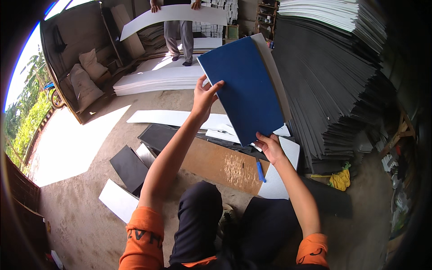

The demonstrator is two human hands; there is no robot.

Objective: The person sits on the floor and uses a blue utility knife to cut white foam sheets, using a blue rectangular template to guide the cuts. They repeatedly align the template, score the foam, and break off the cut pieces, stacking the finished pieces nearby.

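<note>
Raised in front of me is a blue rectangular sheet [247, 90], tilted, with a pale sheet [275, 74] showing behind its right edge. My left hand [206, 96] grips the blue sheet's left edge, thumb on its face and fingers partly behind. At its lower corner my right hand [269, 146] pinches the edge between thumb and fingers. Below lies a worn brown board [202, 159] with a scraped patch. A tool with a blue handle [260, 172], perhaps a knife, rests on the board beside a white textured sheet [283, 171].
Tall stacks of dark sheets [319, 85] rise on the right, near a yellow cloth or bag [340, 180]. Loose dark [129, 166] and white pieces [118, 200] lie left. Beyond a white stack [157, 81], another person [179, 36] holds a long white sheet [175, 17].
</note>
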